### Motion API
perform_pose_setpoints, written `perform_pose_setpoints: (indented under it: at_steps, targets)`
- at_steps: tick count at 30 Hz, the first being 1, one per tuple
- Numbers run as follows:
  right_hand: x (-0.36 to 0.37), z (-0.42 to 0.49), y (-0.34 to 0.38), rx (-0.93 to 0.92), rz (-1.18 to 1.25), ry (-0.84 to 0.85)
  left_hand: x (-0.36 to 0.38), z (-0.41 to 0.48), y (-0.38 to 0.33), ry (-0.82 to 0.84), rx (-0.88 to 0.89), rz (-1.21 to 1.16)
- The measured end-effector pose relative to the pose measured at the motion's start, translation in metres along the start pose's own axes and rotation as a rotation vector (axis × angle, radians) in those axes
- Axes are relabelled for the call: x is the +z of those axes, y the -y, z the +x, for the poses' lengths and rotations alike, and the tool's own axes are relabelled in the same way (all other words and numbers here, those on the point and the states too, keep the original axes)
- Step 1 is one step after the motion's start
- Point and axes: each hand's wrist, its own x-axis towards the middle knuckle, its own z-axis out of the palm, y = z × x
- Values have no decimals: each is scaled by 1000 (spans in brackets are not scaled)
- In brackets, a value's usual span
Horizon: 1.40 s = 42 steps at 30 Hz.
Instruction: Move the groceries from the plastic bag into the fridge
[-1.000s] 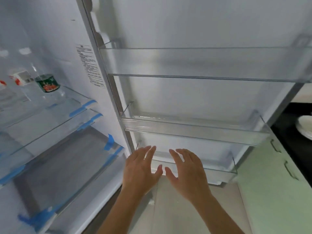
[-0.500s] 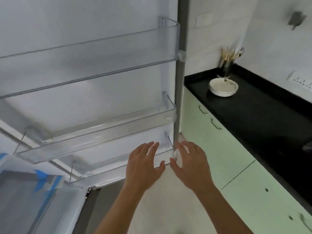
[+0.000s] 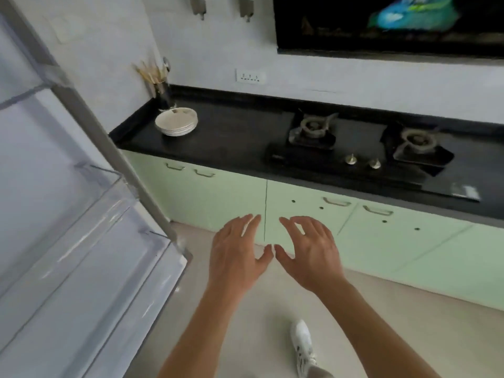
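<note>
Turned from the open white fridge door (image 3: 68, 241), now frame left, toward the black stone counter (image 3: 240, 132), upper centre; holding nothing in left hand (image 3: 234, 257) or right hand (image 3: 311, 252), both loosely spread; no sight yet of the plastic bag; likely off fetching it.

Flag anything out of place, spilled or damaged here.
Nothing looks spilled or broken. Only oddities: the fridge door stands wide open while the left hand and right hand hold nothing, and no plastic bag or groceries show. The plates sit stacked neatly on the counter.
</note>
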Motion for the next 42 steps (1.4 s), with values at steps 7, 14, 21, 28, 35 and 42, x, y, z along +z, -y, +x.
perform_pose_setpoints:
  at_steps: [7,14,21,28,35,42]
  targets:
    - [-48,-78,-64,333,-120,-52,25,4,-94,87,322,-90]
    - [-98,-145,-128,587,-202,-129,53,-4,-201,169,586,-149]
    - [-131,-206,-204,787,-215,-186,84,-15,-313,225,805,-123]
    - [-169,-256,-301,920,-168,-231,121,-30,-434,278,911,-100]
    - [-211,-302,-398,983,-177,-245,157,-41,-543,306,957,-77]
    - [-238,-337,-459,1049,-185,-266,181,-49,-622,337,1010,-58]
